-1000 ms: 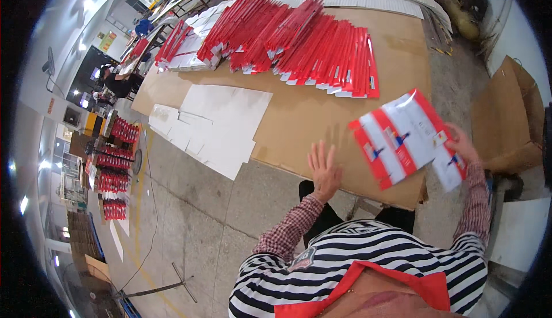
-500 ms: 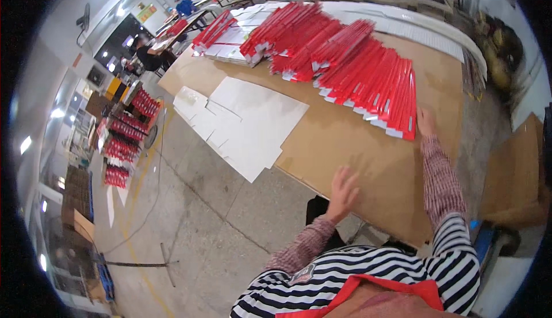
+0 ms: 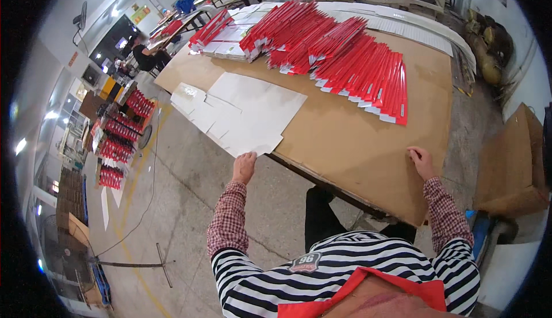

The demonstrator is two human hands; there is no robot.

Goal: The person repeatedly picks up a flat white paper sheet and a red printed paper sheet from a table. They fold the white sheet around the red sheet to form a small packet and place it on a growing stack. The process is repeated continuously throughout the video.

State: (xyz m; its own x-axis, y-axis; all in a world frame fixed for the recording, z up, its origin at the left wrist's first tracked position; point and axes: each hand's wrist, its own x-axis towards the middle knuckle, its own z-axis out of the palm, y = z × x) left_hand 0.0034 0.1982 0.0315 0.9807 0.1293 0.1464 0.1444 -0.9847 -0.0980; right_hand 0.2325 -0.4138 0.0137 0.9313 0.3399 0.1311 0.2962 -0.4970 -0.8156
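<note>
A flat white cardboard blank [image 3: 247,105], slit along one side, lies over the table's near-left edge. My left hand [image 3: 244,167] is closed on its near corner, fingers on top. Over the brown tabletop [image 3: 351,134] at the right, my right hand [image 3: 422,163] has its fingers curled in, with nothing visible in them. Beyond it, long flat red pieces with white ends [image 3: 368,79] lie overlapped in a fanned row, apart from both hands.
White flat stacks [image 3: 230,49] and a few more red pieces [image 3: 211,31] lie at the table's far left. A cardboard box [image 3: 512,168] stands at the right. Racks of red bundles [image 3: 118,148] stand on the floor at left. Two other people [image 3: 146,56] are farther off.
My left hand has moved left from the table edge and taken hold of the white blank's corner. My right hand has drawn back from the red row toward me, its fingers now curled.
</note>
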